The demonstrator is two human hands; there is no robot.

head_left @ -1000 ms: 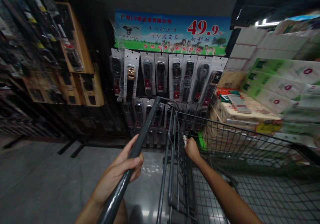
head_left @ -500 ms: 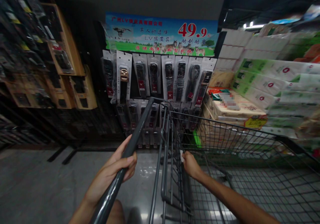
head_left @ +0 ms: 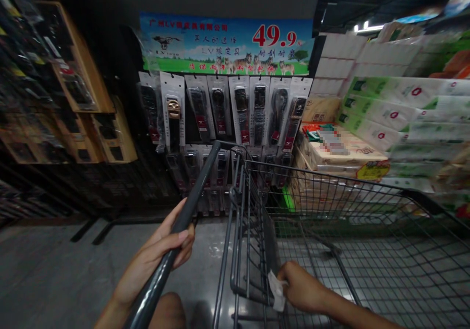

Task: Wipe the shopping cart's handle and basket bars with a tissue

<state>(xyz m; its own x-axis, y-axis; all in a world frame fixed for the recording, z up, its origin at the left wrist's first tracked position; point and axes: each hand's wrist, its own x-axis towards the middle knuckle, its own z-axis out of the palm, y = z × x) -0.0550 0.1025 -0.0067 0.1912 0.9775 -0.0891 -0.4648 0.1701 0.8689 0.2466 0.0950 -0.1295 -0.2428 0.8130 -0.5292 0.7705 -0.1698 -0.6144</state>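
My left hand [head_left: 161, 255] is wrapped round the dark handle bar [head_left: 194, 197] of a wire shopping cart, thumb on top and fingers beneath. Inside the cart basket [head_left: 352, 182], near its handle-side mesh, my right hand [head_left: 303, 287] is closed on a small crumpled white piece [head_left: 276, 292], which hangs from the fingers. What this white piece is made of is too unclear to tell. The part of the basket that shows round my right hand holds only bare wire mesh.
Packaged belts [head_left: 260, 108] hang below a blue and green price sign [head_left: 225, 42]. Boxed belts [head_left: 113, 133] line the left wall. Wrapped paper packs [head_left: 385, 118] are stacked at the right. Grey floor [head_left: 44, 270] lies at the lower left.
My right hand has moved down and slightly right, and more of the white piece shows. My left hand keeps its hold on the bar. The view has shifted slightly.
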